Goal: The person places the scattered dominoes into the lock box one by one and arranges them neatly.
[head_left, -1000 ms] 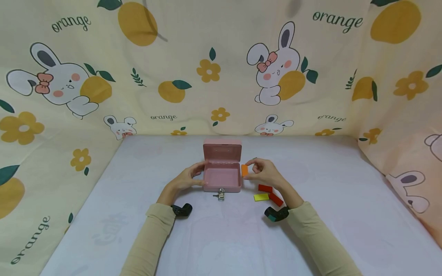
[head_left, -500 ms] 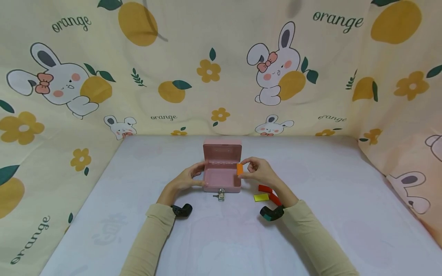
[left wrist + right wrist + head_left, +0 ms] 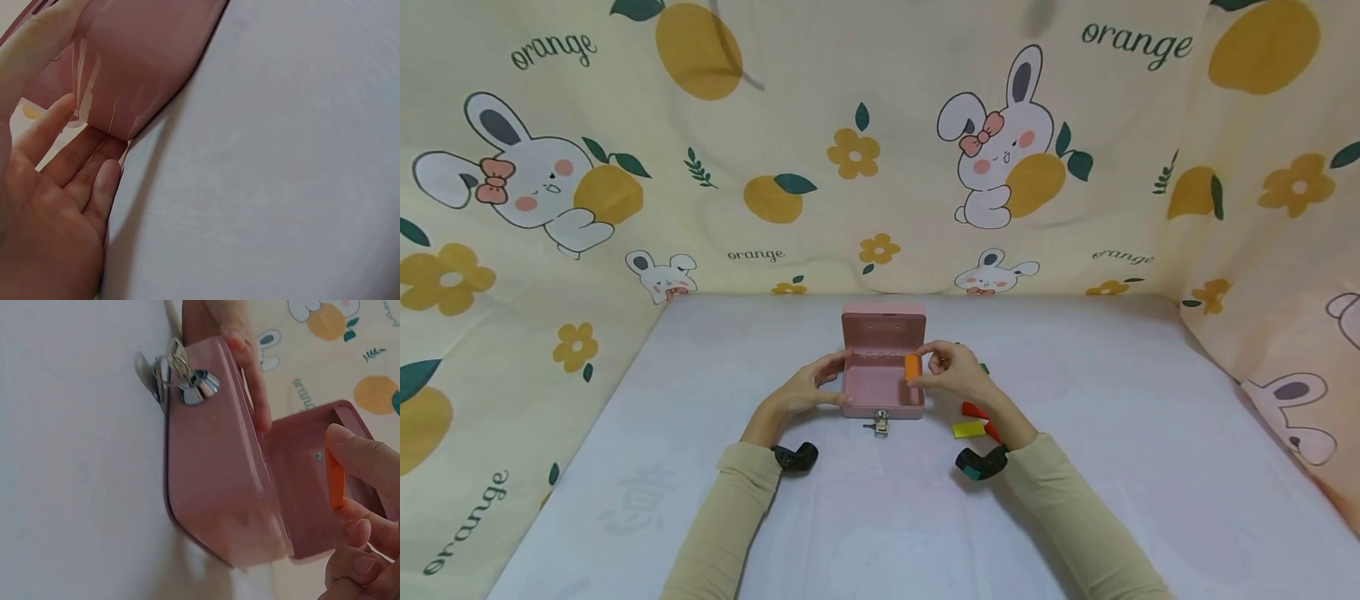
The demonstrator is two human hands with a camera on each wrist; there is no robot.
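Observation:
A pink metal box stands with its lid raised, keys in the lock at its front. My left hand grips its left side, thumb at the front corner and fingers towards the back; the left wrist view shows this hand round the box's end. Between thumb and fingertip my right hand pinches an orange block over the right part of the box. In the right wrist view the orange block is held by its two ends, with the box beside it.
Right of the box, a yellow block and red blocks lie on the white table, partly under my right forearm. A bit of green shows behind my right hand. A patterned cloth hangs behind.
My right hand has moved left with the orange block, from beside the box's right wall to over its inside. The left hand and the box have stayed in place.

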